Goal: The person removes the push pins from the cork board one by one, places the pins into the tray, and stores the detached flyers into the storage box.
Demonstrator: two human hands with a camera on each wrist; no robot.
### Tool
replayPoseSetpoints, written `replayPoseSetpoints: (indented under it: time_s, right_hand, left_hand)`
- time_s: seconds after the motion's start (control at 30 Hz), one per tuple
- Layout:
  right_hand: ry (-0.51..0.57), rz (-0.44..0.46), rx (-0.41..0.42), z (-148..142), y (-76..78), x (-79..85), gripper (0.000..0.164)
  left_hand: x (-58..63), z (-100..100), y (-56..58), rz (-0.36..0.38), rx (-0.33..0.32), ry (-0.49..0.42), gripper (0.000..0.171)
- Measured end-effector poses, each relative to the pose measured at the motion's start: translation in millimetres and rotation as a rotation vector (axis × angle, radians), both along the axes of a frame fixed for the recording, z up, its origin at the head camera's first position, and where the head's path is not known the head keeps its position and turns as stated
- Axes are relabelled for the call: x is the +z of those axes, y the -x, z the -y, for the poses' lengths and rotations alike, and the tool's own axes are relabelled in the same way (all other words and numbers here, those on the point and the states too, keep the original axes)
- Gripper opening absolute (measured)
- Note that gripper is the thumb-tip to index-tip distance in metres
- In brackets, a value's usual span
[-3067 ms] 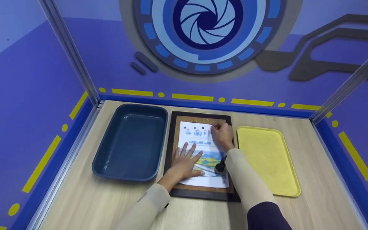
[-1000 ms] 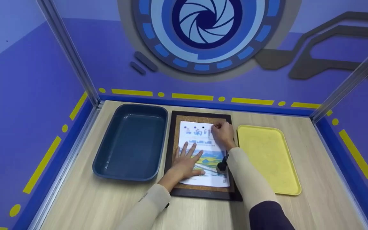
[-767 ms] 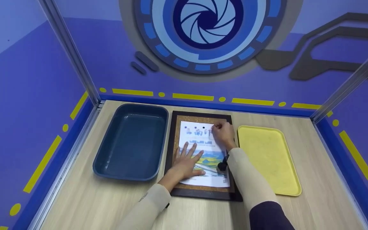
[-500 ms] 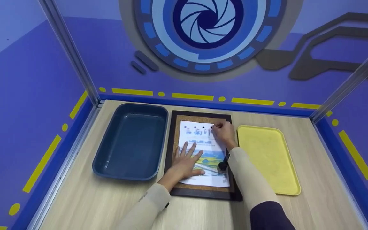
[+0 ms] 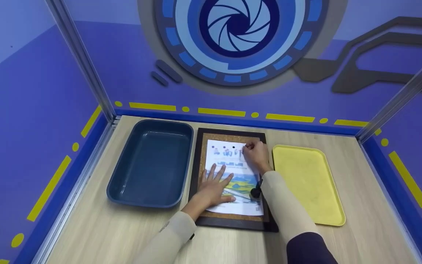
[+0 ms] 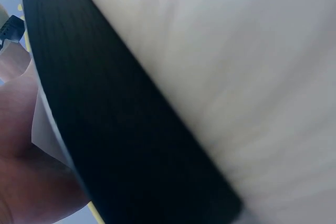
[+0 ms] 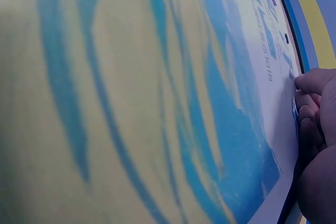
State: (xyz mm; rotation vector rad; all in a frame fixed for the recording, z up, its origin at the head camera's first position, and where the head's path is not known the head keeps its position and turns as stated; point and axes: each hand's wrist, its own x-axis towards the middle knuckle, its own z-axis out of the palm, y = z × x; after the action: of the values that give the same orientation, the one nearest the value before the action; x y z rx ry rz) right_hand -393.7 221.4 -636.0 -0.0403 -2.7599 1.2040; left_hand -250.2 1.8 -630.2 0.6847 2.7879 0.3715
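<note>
A white printed poster (image 5: pixel 233 207) lies on a dark-framed cork board (image 5: pixel 266 218). Three dark round thumbtacks (image 5: pixel 233 147) line its top edge; two of these tacks (image 7: pixel 287 39) show in the right wrist view. Fingers spread, my left hand (image 5: pixel 211 191) rests flat on the lower left of the poster. My right hand (image 5: pixel 255 154) is at the poster's top right corner, thumb and index finger pinched together on a small thumbtack that the fingertips almost fully hide. Seen from the right wrist, the other fingers (image 7: pixel 306 115) are curled close to the paper.
Left of the board stands a deep blue tray (image 5: pixel 113 194). A shallow yellow tray (image 5: pixel 308 176) lies to its right, beneath the right forearm. Purple panels with a yellow dashed line (image 5: pixel 222 112) border the wooden table (image 5: pixel 372 220) at the back and sides.
Over the three seconds the right forearm shifts very slightly to the right, while its fingertips stay at the same corner. The left hand and the poster keep their places.
</note>
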Motion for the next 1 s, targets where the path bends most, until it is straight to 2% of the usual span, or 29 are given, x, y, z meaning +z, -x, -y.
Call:
replayPoseSetpoints:
  time_s: [0.37,0.57,0.83,1.0]
  right_hand:
    - [-0.02,0.017,0.008,0.9,0.6,0.0,0.007]
    - [0.012,0.029,0.001,-0.8,0.8,0.3,0.008]
    - [0.037,0.102,-0.015,-0.4,0.1,5.9,0.011]
    - [0.033,0.099,-0.021,-0.8,-0.2,5.4,0.01]
  left_hand:
    - [-2.7,0.8,0.2,0.005,0.001,-0.007,0.09]
    - [4.3,0.5,-2.6,0.001,0.001,0.008,0.09]
    - [9.8,1.6,-5.7,-0.017,-0.003,0.01,0.089]
    - [14.0,1.1,-6.7,-0.024,-0.008,0.044,0.088]
